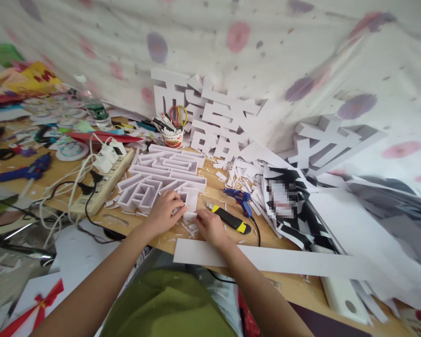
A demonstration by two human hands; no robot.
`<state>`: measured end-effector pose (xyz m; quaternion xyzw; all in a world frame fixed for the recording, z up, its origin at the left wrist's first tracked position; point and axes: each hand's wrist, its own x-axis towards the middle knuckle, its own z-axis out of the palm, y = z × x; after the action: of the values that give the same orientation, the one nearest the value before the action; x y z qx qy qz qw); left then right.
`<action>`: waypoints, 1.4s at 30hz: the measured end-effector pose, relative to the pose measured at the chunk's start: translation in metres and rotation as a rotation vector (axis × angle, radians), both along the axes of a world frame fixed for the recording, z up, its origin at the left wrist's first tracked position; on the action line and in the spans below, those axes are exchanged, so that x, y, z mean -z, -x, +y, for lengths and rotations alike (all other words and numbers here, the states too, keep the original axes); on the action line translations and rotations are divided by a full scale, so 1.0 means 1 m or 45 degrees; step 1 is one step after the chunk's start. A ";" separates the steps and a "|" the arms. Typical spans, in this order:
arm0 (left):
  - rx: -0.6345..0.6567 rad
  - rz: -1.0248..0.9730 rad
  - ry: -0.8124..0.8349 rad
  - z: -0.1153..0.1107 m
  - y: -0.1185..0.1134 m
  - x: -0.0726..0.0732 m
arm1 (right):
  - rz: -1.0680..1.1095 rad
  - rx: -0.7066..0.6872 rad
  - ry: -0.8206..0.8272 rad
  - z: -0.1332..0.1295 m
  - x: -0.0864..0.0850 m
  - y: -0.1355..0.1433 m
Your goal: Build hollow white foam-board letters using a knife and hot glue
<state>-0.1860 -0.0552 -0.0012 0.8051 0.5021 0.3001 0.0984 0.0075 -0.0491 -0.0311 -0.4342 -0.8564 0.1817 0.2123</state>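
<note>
A white raised character built from thin upright board strips (168, 164) lies on the wooden table in front of me. My left hand (165, 213) rests over its near edge, with bent fingers pinching the wall there. My right hand (211, 226) closes its fingertips on the right end of a short white board strip (190, 216) at the same near edge. Both hands almost meet at this strip; the fingertips partly cover it. To the right of the character lie a black and yellow utility knife (230, 219) and a blue hot glue gun (241, 199).
A long white strip (266, 260) lies along the table's front edge. Left are a power strip (107, 182) with tangled cables and another blue glue gun (24, 169). Behind stand a cup of tools (173, 138), a water bottle (97, 112) and white cut-out characters (228, 112). Scraps lie around.
</note>
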 end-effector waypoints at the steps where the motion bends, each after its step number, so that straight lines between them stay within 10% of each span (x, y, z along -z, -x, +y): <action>1: 0.004 0.006 -0.005 0.000 0.000 0.001 | 0.004 -0.006 -0.007 0.000 0.000 0.000; 18: 0.012 -0.045 0.076 0.003 -0.002 0.000 | 0.076 -0.024 0.304 0.016 -0.019 -0.001; 42: -0.015 -0.069 0.127 0.004 -0.001 -0.003 | -0.081 -0.115 0.189 0.015 -0.019 0.000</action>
<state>-0.1852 -0.0509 0.0023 0.7878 0.5183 0.2970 0.1502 0.0073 -0.0340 -0.0120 -0.4151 -0.8656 0.2401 0.1439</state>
